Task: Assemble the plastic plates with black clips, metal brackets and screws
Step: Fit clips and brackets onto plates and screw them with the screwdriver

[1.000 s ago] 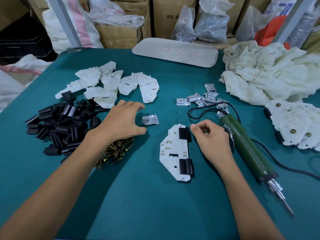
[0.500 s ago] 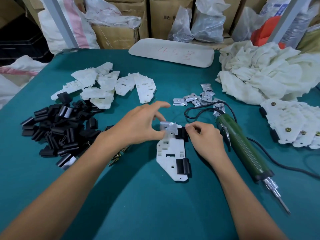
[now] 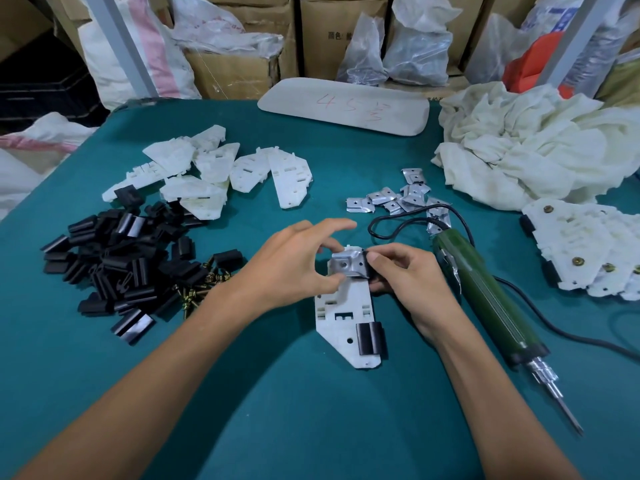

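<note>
Head: red "45" board beyond plates

At the bench's far edge lies a pale board with "45" handwritten in red, followed by a red mark too unclear to read. A cardboard box behind it bears small black Chinese print, seemingly "颜色".

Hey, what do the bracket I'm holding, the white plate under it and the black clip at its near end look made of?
Bracket: thin bent sheet metal, bright silvery, glinting; probably steel. White plate: matte moulded plastic, judging by its ribs and slots. Black clip: likely plastic, smooth with a faint sheen.
</note>
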Available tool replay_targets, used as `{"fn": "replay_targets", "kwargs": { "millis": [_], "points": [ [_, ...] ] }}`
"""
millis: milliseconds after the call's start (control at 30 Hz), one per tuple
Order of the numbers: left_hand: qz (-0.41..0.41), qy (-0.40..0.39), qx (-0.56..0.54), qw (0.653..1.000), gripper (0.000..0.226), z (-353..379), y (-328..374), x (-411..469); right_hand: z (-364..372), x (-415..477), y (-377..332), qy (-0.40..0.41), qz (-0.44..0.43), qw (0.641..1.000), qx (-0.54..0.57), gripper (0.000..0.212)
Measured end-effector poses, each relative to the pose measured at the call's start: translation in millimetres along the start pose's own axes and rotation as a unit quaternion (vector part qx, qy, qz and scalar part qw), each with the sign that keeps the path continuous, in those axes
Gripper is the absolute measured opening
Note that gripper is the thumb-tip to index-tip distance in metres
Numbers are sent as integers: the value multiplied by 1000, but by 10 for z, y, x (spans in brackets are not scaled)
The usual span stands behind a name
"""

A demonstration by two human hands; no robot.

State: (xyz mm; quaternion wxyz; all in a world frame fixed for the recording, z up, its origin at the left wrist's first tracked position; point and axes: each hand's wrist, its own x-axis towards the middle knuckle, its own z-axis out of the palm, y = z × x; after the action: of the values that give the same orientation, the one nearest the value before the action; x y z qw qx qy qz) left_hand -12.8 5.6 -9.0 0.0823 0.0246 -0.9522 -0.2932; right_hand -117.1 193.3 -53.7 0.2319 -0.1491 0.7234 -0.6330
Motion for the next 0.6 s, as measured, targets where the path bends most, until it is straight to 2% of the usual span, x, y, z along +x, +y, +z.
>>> {"fn": "replay_targets", "kwargs": {
  "millis": [67,133,233,300,367,433,600],
  "points": [
    [5,17,-2,1000,70,25,-9,-10,-4,-22,-23,-18,13,999,25,6],
    [2,30,-11,999,68,55,-22,-31,10,-35,-44,-31,25,998,52,15],
    [-34,62,-97,993,65,162,-40,-93,57,-53,-99,-14,34,996,80,23],
    [-99,84,-224,966,61,264,-42,-142,72,-71,-134,0,30,994,108,24],
    [-158,67,-348,922,48,344,-44,-177,79,-86,-160,-3,20,989,147,23],
    [-159,34,-406,900,32,407,-45,-209,81,-103,-169,-13,13,986,167,21],
    [-147,38,-500,853,25,428,-11,-266,92,-137,-189,-35,11,983,180,25]
  ]
}}
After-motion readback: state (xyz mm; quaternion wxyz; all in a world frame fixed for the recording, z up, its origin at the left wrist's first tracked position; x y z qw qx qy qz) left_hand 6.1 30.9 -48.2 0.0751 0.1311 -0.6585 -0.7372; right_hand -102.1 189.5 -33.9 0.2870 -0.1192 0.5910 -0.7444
